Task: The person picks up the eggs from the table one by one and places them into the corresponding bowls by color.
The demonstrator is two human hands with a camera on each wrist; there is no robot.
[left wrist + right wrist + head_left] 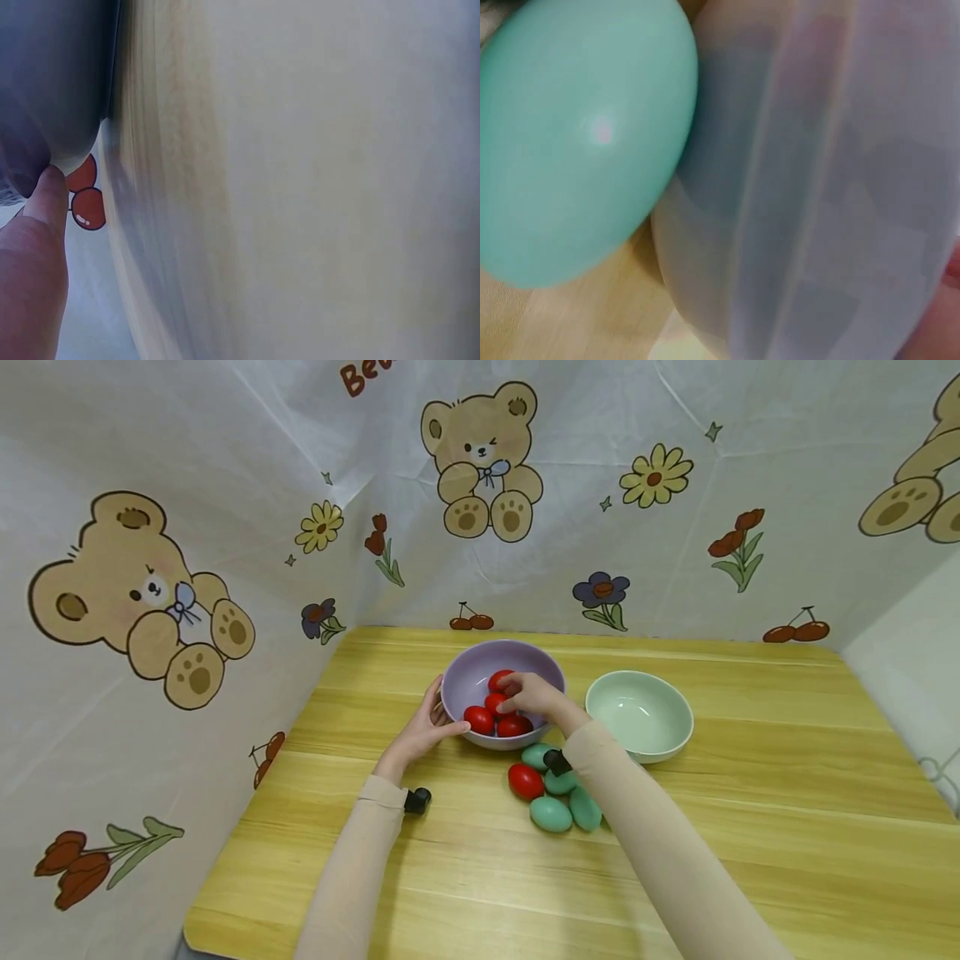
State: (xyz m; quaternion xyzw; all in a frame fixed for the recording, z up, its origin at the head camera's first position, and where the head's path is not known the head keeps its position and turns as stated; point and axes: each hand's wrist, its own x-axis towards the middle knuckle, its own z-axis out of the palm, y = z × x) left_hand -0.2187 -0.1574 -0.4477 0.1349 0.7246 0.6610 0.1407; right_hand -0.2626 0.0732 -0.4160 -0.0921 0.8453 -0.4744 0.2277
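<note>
A purple bowl (468, 672) holds several red eggs (478, 720). My left hand (420, 735) grips this bowl at its left side, thumb along the front rim and fingers round the outer wall. In the left wrist view a finger (46, 206) touches the bowl's outside (56, 75). Over the bowl's inside, my right hand (536, 695) reaches down with fingers curled at a red egg (496, 703) in the middle. From the right wrist, a green egg (585, 142) appears large beside the bowl's wall (840, 180).
Several green eggs (551, 814) and one red egg (526, 782) lie on the wooden table (465, 877) in front of the purple bowl, partly under my right forearm. A pale green bowl (637, 714) stands to the right. Bear-printed cloth (555, 560) borders the table behind and at left.
</note>
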